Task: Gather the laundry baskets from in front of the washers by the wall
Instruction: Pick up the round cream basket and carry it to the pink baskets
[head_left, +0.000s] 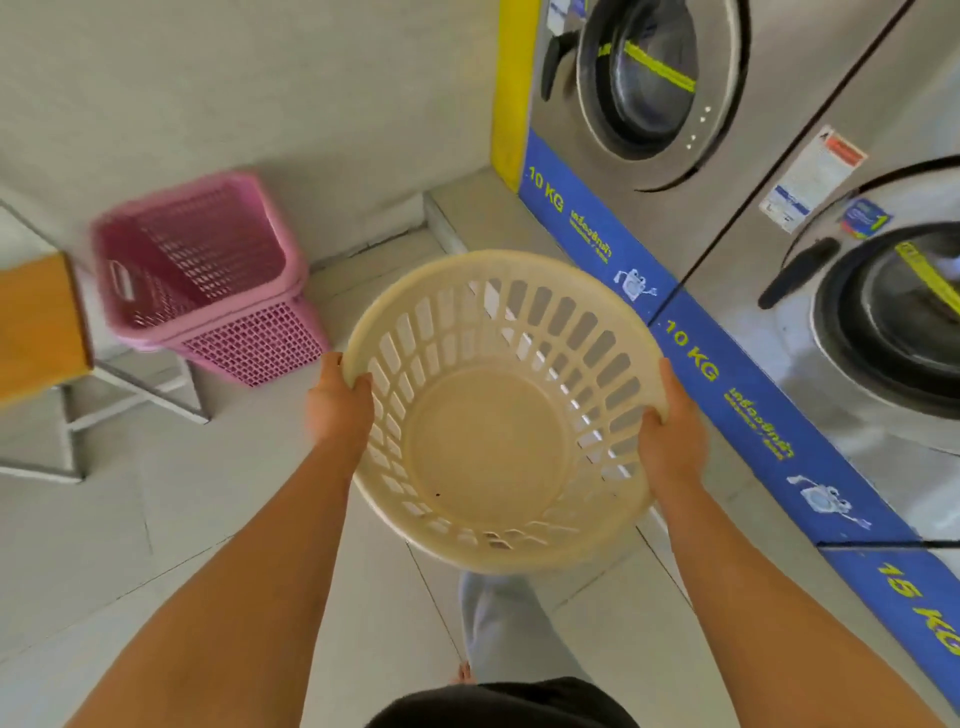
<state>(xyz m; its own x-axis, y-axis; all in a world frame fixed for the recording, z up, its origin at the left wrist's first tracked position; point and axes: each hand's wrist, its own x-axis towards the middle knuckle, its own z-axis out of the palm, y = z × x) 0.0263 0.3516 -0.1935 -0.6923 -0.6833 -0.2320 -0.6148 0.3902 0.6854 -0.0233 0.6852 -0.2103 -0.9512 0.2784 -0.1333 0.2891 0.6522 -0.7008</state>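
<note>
2 baskets in view: a round cream basket (506, 410) held up off the floor, and a pink basket (208, 275) standing on the floor (156, 545) by the wall (260, 104), beside the left edge of the step under the washers.
Left hand (337, 410): clamped on the cream basket's left rim, thumb on top, fingers curled over the rim into the slats.
Right hand (670, 436): clamped on the right rim, fingers hooked over the rim edge, thumb outside.
Cream basket contents: empty, tilted a little toward the person.
Pink basket: looks like 2 nested together, though blur makes that uncertain.
Bench (41, 322): wooden top on a white frame, just left of the pink basket.
Risk 1: both hands are full, so picking up the pink basket likely means freeing 1 hand; a one-sided hold on a thin rim could let the cream basket tip or drop.
Risk 2: the bench frame near the floor could catch a foot or the basket.
Risk 3: the basket could knock the washer (675, 93) front on the right.
Writing: "10 KG" in yellow on the blue strip, twice; "15 K" partly cut off at the lower right edge; smaller script and stickers unreadable.
</note>
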